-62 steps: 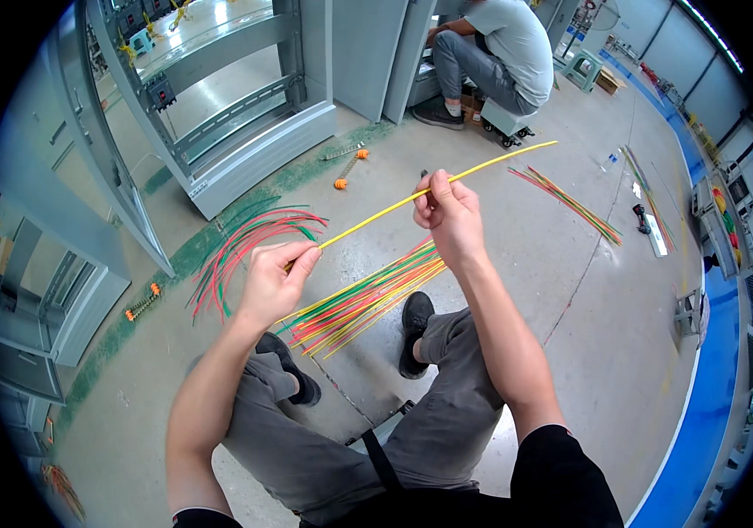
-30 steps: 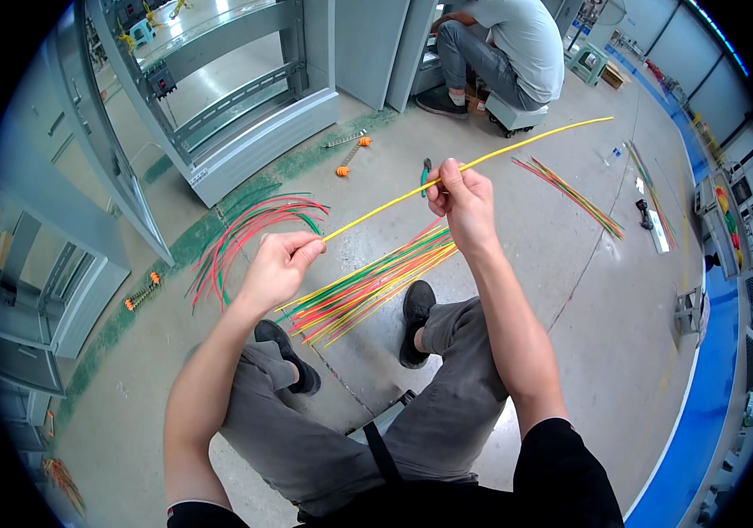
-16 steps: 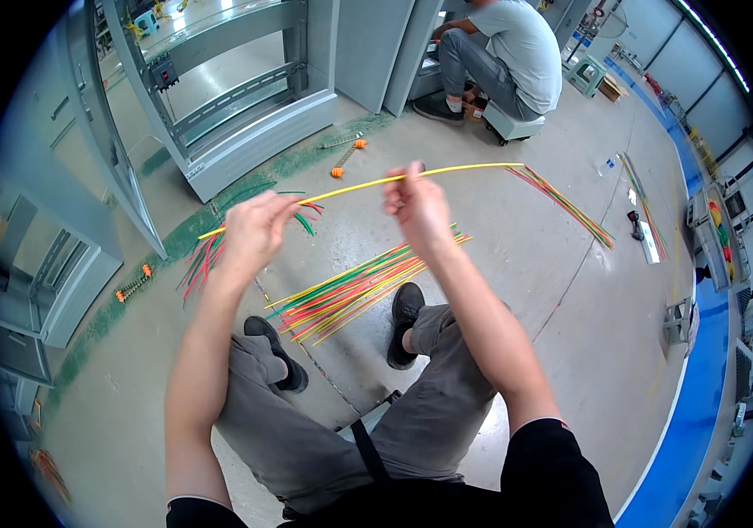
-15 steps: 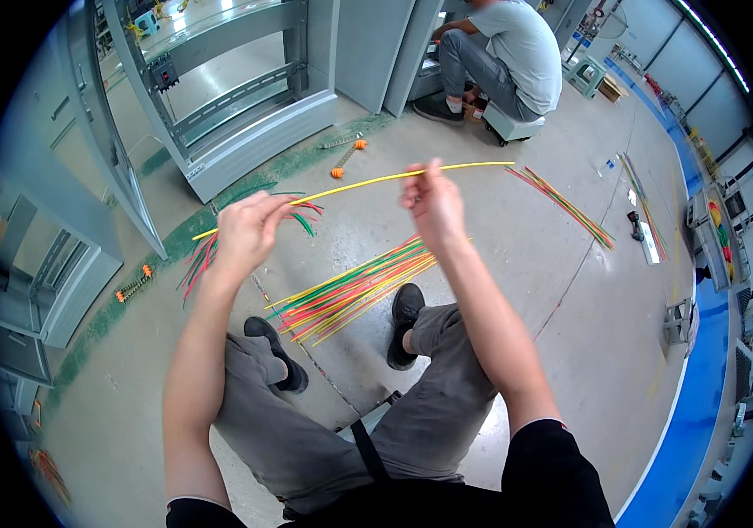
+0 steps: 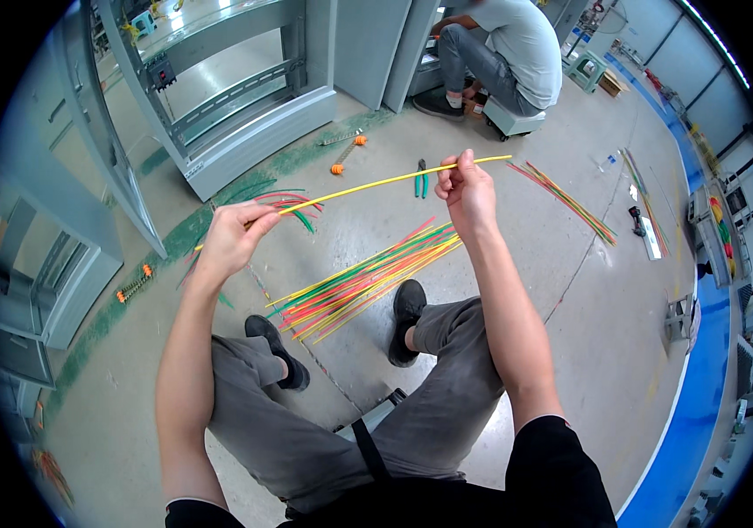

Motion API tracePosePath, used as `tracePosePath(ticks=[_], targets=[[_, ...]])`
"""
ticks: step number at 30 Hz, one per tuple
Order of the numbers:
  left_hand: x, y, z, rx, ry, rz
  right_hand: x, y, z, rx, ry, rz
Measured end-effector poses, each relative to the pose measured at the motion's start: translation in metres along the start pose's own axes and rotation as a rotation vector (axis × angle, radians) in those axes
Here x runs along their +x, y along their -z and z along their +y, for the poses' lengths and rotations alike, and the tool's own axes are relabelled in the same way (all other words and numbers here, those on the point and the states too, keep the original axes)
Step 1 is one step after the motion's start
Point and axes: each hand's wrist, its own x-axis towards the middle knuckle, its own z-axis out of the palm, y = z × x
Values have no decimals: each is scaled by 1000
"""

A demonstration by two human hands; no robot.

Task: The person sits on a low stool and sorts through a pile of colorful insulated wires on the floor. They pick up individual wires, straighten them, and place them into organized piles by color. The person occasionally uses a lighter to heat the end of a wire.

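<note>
A long, thin yellow wire [image 5: 359, 187] stretches in a slight arc between my hands. My left hand [image 5: 237, 238] pinches it toward its left end, and part of that end is hidden behind the fingers. My right hand [image 5: 471, 198] holds it between thumb and fingers, with a short tail sticking out to the right. Green-handled pliers [image 5: 421, 183] lie on the floor just left of my right hand. Beneath my hands, in front of my shoes, a spread bundle of red, green and yellow wires [image 5: 368, 280] rests on the floor. More red and green wires [image 5: 299, 209] lie by my left hand.
Another wire bundle [image 5: 570, 204] lies to the right. Open grey cabinets [image 5: 262, 132] stand at the far left, near small orange-ended parts [image 5: 339, 169]. At the back a person [image 5: 517, 53] sits on a low wheeled stool [image 5: 515, 121]. Blue floor marking [image 5: 689, 422] runs along the right.
My right hand has slid right along the yellow wire, widening the gap between my hands. The green-handled pliers now show on the floor where that hand was.
</note>
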Motion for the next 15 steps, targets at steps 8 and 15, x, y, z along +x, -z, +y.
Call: tracePosePath(ticks=[8,15], targets=[[-5,9,-14,-89,81,-48,7,26,-6,49,-19,77],[-5,15,1,-153,45,-28,12,39,-10,159,-72,37]])
